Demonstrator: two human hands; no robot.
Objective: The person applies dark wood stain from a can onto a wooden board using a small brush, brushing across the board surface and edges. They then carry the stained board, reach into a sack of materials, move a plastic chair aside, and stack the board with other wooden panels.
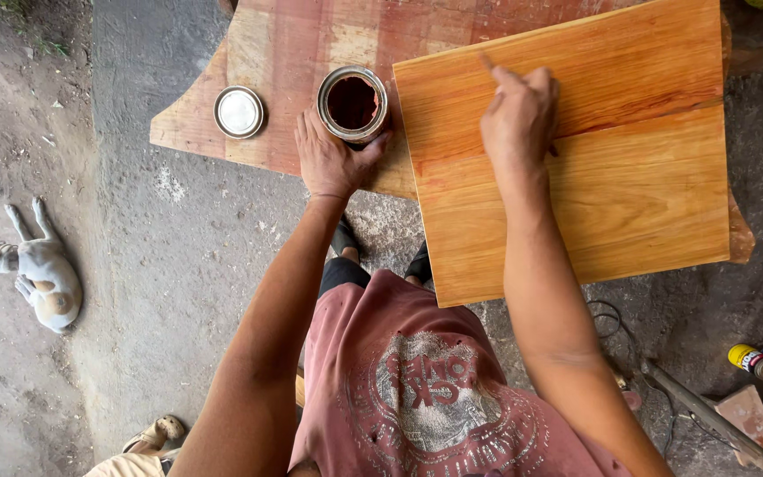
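My left hand (330,159) rests against the near side of an open round tin (352,103) of dark red-brown liquid, fingers around its base. My right hand (519,113) is closed on a thin brush handle (488,65) over a large varnished orange wooden board (576,150). The brush's bristles are hidden under the hand. The board lies on a larger reddish wooden slab (293,44). The tin's silver lid (238,111) lies on the slab to the tin's left.
A small white and tan dog (41,274) lies on the concrete floor at left. A spray can (757,361), a brick piece (746,411), a metal bar (708,415) and a dark cable (611,318) sit at lower right. Another person's sandalled foot (156,435) shows at bottom left.
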